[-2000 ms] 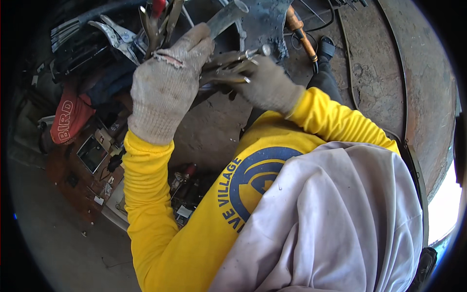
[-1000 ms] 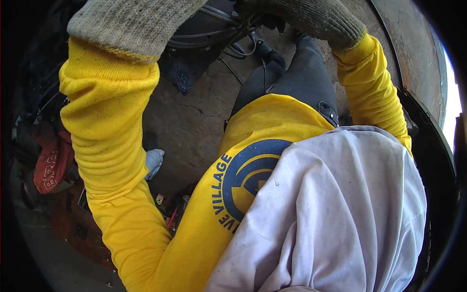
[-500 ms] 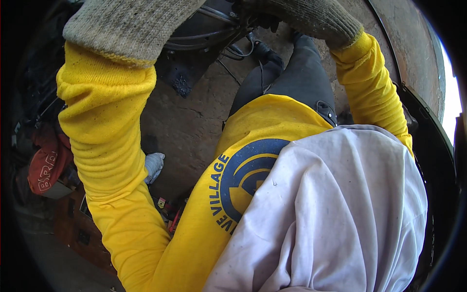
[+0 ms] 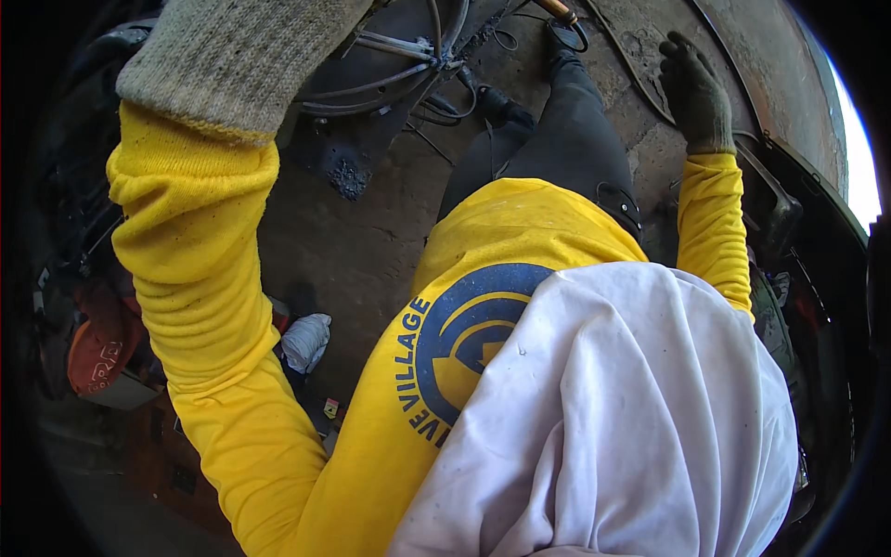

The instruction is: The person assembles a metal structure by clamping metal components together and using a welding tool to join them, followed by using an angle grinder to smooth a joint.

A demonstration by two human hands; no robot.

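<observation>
My left hand point(image 4: 246, 56), in a thick grey-beige knitted glove, reaches past the top edge; its fingers are cut off from view, so what they hold, if anything, is hidden. Beside it several bent metal rods point(image 4: 399, 70) meet in a cluster over a dark metal plate point(image 4: 325, 153). A copper-coloured rod-like piece point(image 4: 557, 9) with a dark curved end enters at the top. Off to the right, my right hand point(image 4: 698, 97), in a dark grey glove, is raised over the floor with its fingers stretched out and nothing in them.
A cable or hose point(image 4: 626, 70) runs over the brown floor point(image 4: 357, 241) near my right hand. A dark, bent metal edge point(image 4: 817, 190) borders the right side. At left lie a red cloth cap point(image 4: 97, 357), a white shoe-like bundle point(image 4: 306, 343) and a brown box point(image 4: 176, 455).
My right hand has moved right, away from the rods, and its fingers now show stretched out. The left hand has shifted slightly. The copper-coloured piece and more of the rods have come into view.
</observation>
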